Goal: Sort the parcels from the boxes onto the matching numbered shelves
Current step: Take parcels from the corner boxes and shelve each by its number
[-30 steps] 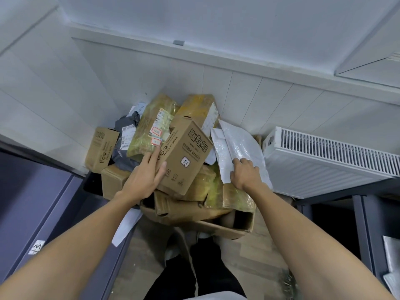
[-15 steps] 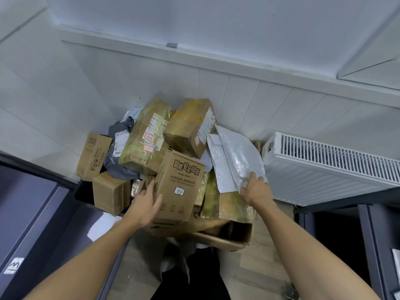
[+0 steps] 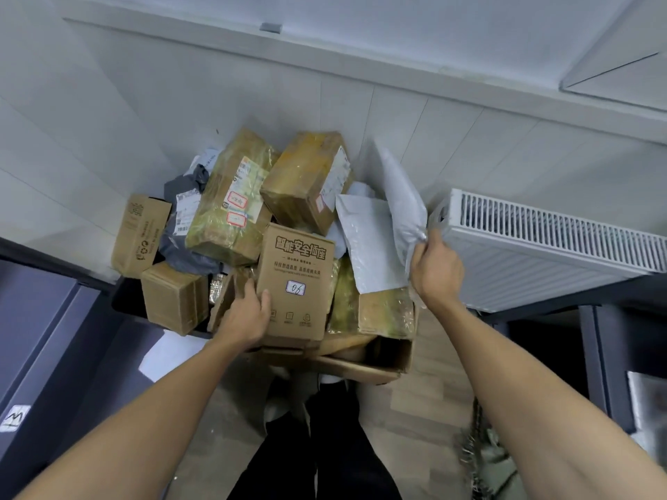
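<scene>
Head view: our left hand point(image 3: 245, 319) grips the printed carton point(image 3: 296, 286) by its left edge, thumb on its face, label towards us, presumably for reading. Our right hand point(image 3: 435, 268) pinches the grey mailer point(image 3: 400, 196) by its lower end, holding it upright above the heaped box point(image 3: 393, 359).

White panel radiator point(image 3: 541, 247) mounted low on the right, slatted grille along its top, casing unmarked. Wall point(image 3: 451, 146) behind is clad in pale panels with thin seams between them. A ledge point(image 3: 325, 63) runs across the wall above the panels; a small grey clip point(image 3: 270, 27) sits on its upper edge. Floor point(image 3: 426, 384) is light wood-look planking. At lower right, a pale metallic tangle point(image 3: 476, 456) lies on the floor (chain-like, but too blurred to identify).
</scene>
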